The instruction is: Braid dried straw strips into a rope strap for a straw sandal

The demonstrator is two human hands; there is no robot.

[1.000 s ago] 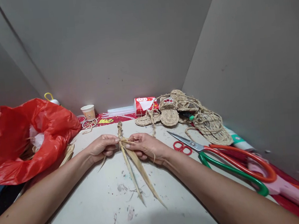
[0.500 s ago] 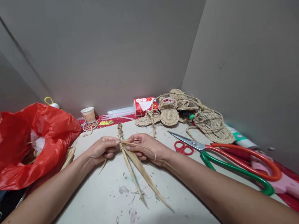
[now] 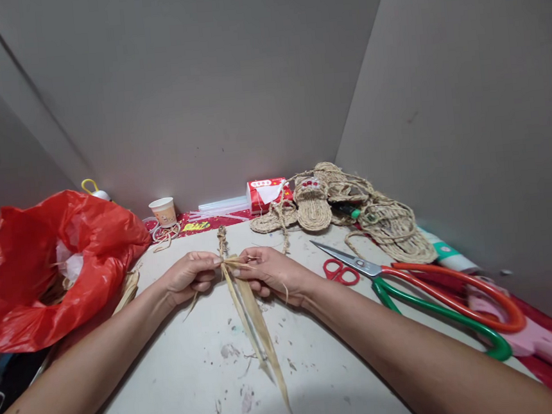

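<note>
The left hand (image 3: 190, 280) pinches a cord (image 3: 222, 242) at its near end; the right hand (image 3: 275, 275) pinches dry strips (image 3: 258, 324), apparently mid-braid. The next fold likely calls for steady tension, though how they cross is unclear.

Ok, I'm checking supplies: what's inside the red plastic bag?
Through its opening, the red plastic bag shows a whitish crumpled piece and some tan strips. The bottom, and anything beneath those, is covered by them and the bag's front wall.
</note>
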